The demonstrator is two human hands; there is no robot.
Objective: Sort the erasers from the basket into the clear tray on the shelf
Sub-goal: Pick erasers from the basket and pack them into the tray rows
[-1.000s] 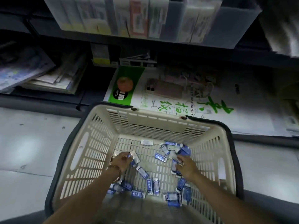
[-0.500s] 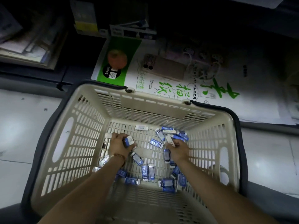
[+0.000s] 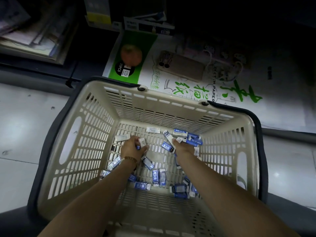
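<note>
A beige slotted basket (image 3: 95, 137) with a dark rim sits on the floor below me. Several blue-and-white wrapped erasers (image 3: 158, 177) lie scattered over its bottom. Both my hands are down inside it. My left hand (image 3: 132, 148) is curled round a few erasers, a white one (image 3: 142, 142) showing above the fingers. My right hand (image 3: 182, 147) grips erasers at the back right, beside a small heap (image 3: 193, 140). The clear tray is out of view.
Behind the basket a low dark shelf holds a white sketch-paper pack (image 3: 239, 93) with green writing, and a phone (image 3: 183, 65) lies on it. Stacked paper goods (image 3: 32, 36) lie at the far left. Pale floor tiles (image 3: 24, 125) flank the basket.
The view has tilted down, so the upper shelf with the clear bins has left the frame. Both hands reached farther back in the basket and closed on more erasers.
</note>
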